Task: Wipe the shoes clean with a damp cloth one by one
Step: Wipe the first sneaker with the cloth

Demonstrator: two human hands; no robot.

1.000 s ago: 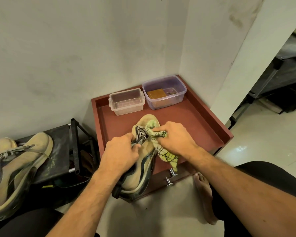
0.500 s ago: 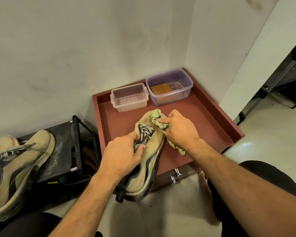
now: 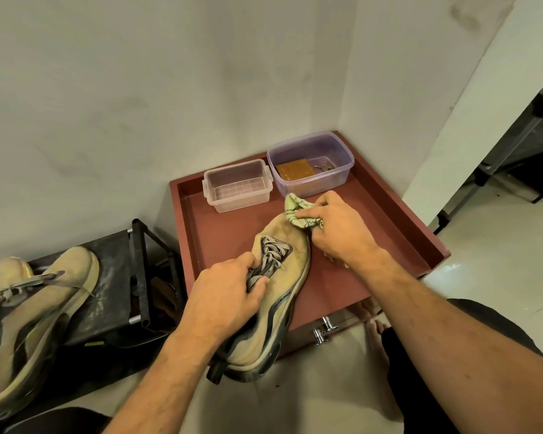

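A tan suede shoe point(image 3: 287, 245) with grey laces and a dark sole lies toe-away over the front of a red-brown tray top point(image 3: 226, 233). My left hand point(image 3: 229, 292) grips it at the laces and tongue. My right hand point(image 3: 339, 230) holds a bunched pale green cloth point(image 3: 298, 209) pressed against the shoe's toe. A second tan shoe point(image 3: 41, 302) rests on a black rack at the left, untouched.
A clear empty box point(image 3: 237, 186) and a purple-tinted box point(image 3: 311, 164) holding a brown sponge stand at the tray's back. The black shoe rack point(image 3: 138, 270) is left of the tray. Walls close the corner behind; my bare foot point(image 3: 378, 343) rests on tiled floor.
My right hand has slid the cloth forward from the laces up to the toe of the shoe. My left hand keeps its grip. The camera view has shifted slightly.
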